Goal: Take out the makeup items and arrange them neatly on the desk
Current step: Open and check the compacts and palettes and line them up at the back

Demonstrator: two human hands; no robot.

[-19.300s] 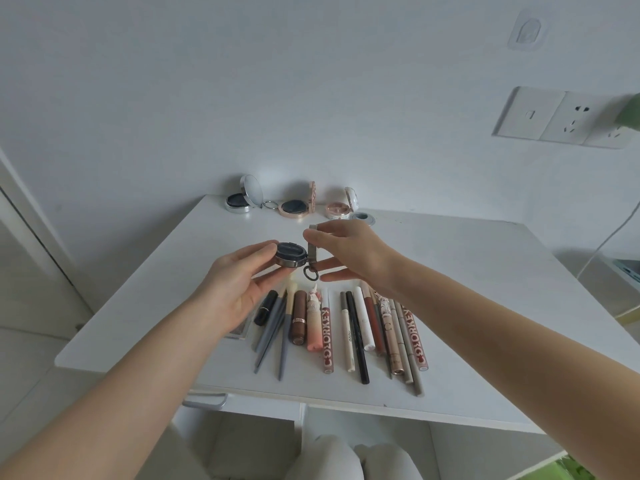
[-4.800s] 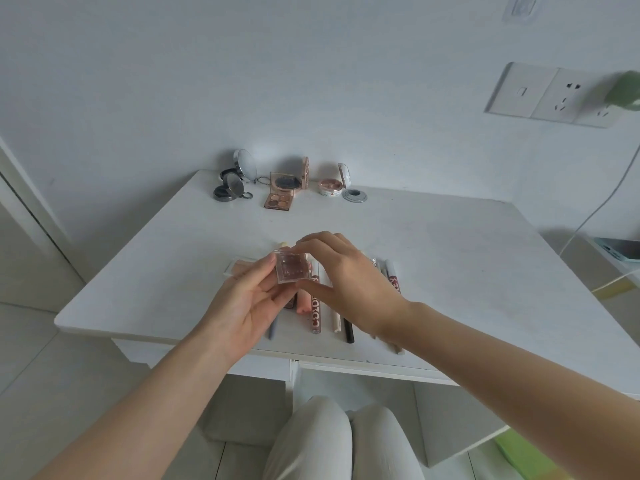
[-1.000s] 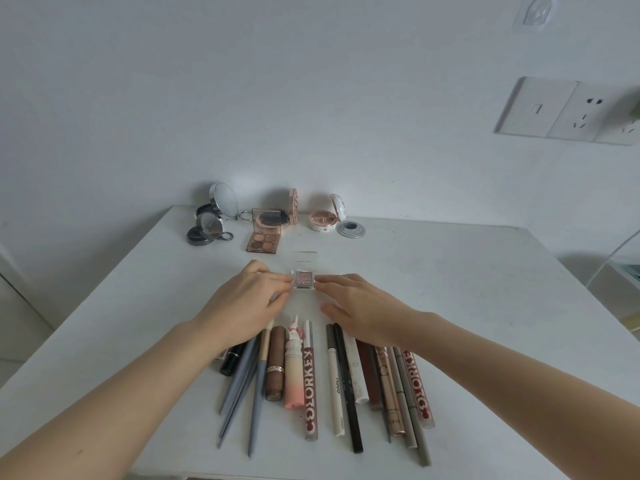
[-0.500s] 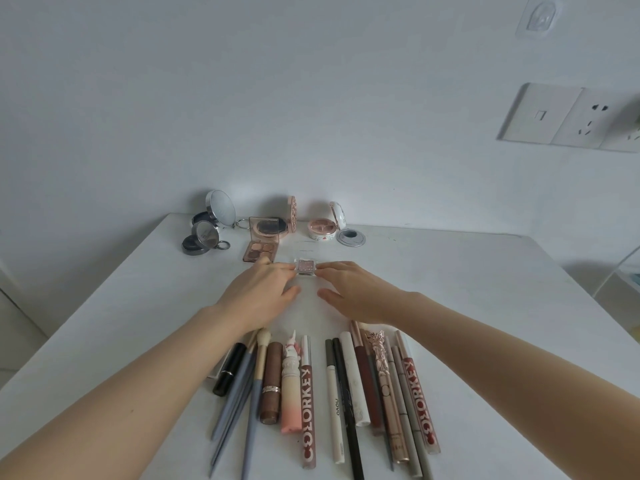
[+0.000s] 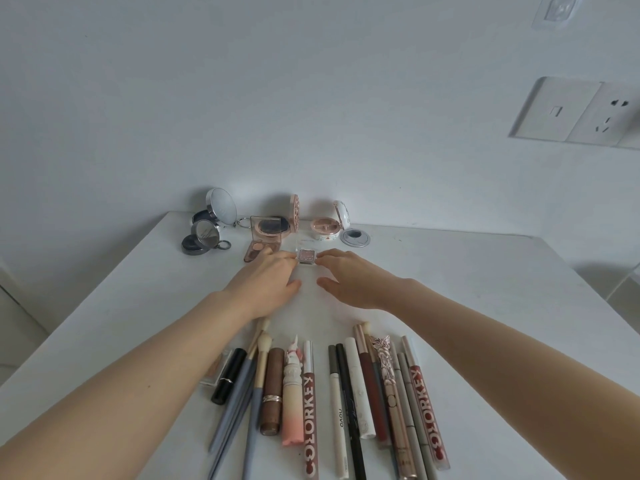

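Two hands meet at one small square eyeshadow pot [image 5: 307, 256], which sits on the white desk [image 5: 450, 292] just in front of the row of open compacts at the back. The left hand [image 5: 268, 284] touches its left side with the fingertips and the right hand [image 5: 351, 278] touches its right side, so the pot is pinched lightly between them and not lifted; neither hand is closed into a fist. The step in hand seems to be the final placing of this pot in the back row. To do it well, I would slide it with equal pressure from both sides, so that its edges come parallel to the brown palette [image 5: 261, 249] just to its left, and keep a small gap so the clear lid does not knock the neighbours. The pot looks like hard clear plastic with a pink shimmering powder inside, and its lid seems to stand open behind it. The round compacts [image 5: 323, 228] have shiny mirrors and metal or rose-coloured rims. Nearer to the person lies a row of long thin things: grey brushes [image 5: 239, 386], a brown lipstick tube [image 5: 272, 389], and smooth lip gloss tubes [image 5: 310, 410] with printed letters.
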